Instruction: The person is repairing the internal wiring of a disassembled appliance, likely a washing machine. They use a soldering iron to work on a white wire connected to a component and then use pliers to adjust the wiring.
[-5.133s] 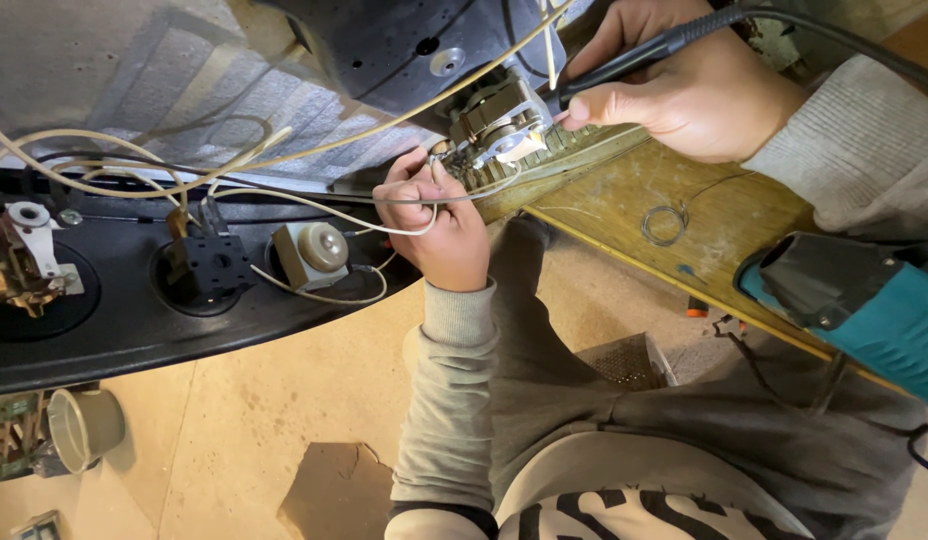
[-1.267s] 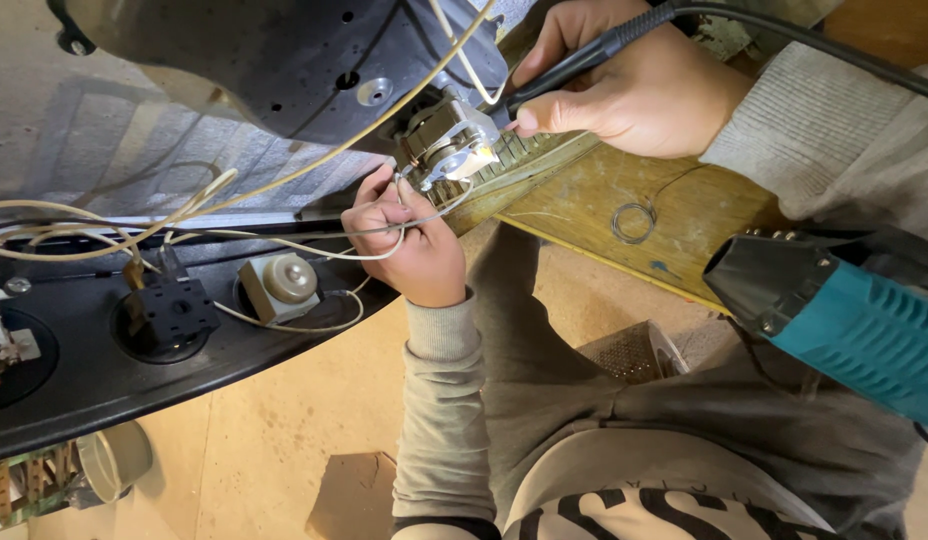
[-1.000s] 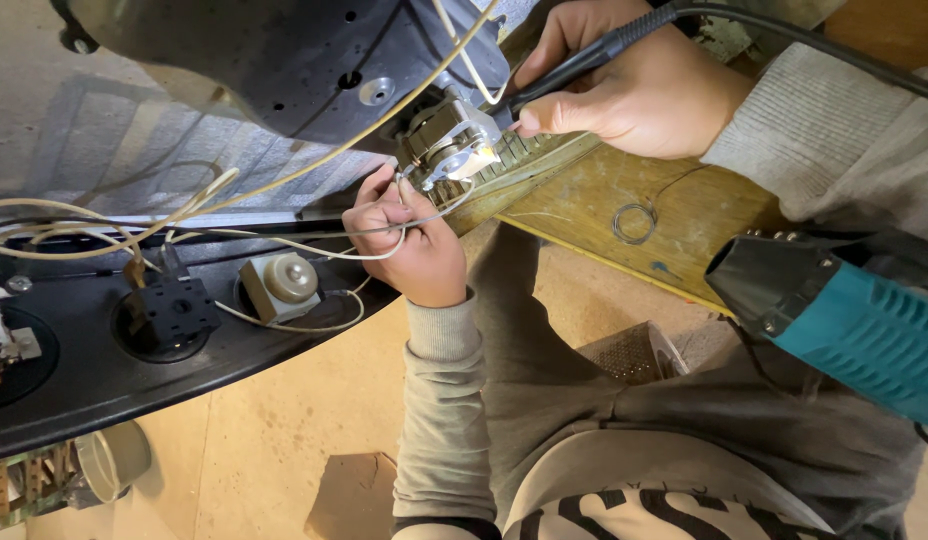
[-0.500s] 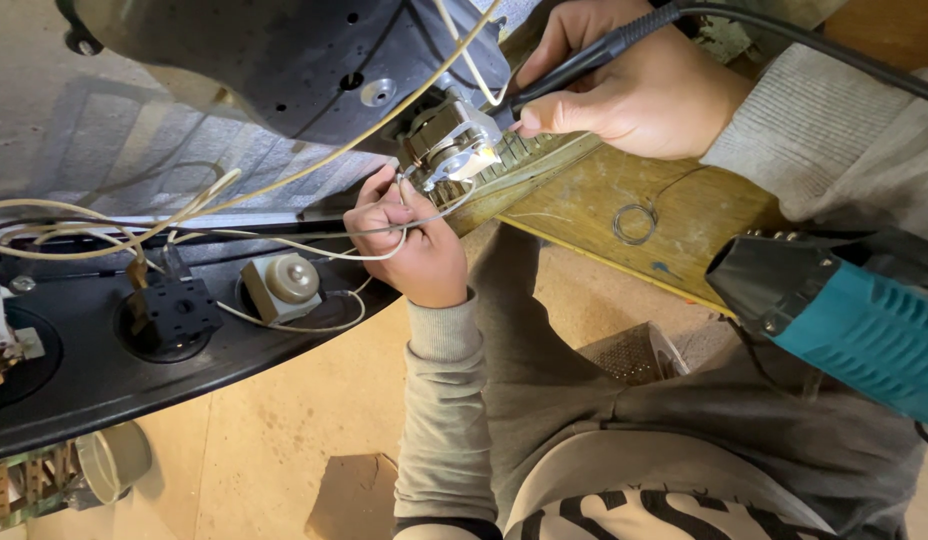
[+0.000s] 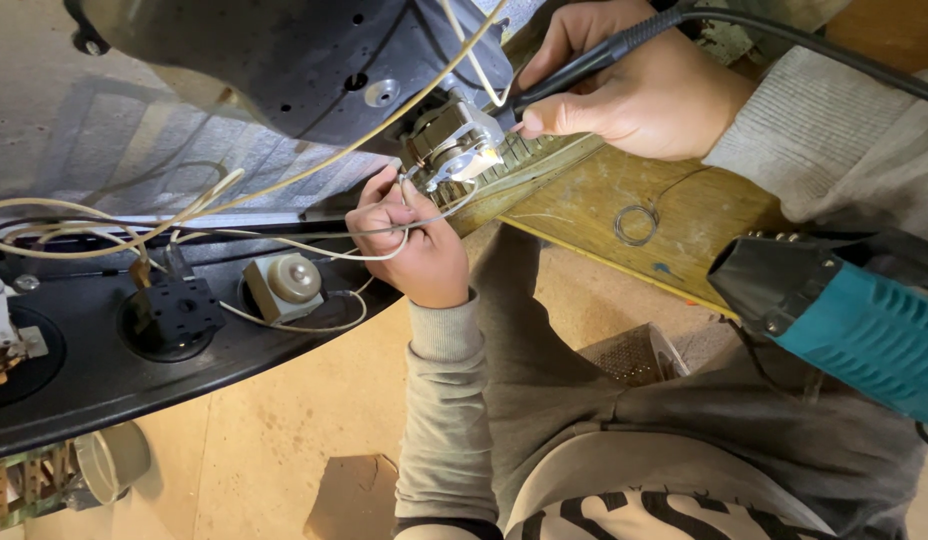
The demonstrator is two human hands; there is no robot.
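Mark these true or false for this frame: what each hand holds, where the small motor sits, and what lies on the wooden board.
1. The right hand holds a black corded soldering iron. True.
2. The left hand holds a screwdriver. False: it pinches thin pale wires.
3. The iron's tip points at a small metal motor. True.
4. A coil of wire lies on the wooden board. True.
5. The teal power tool is in the left hand. False: neither hand touches it.

Grey ribbed-cuff sleeves, grey hoodie, bare hands.
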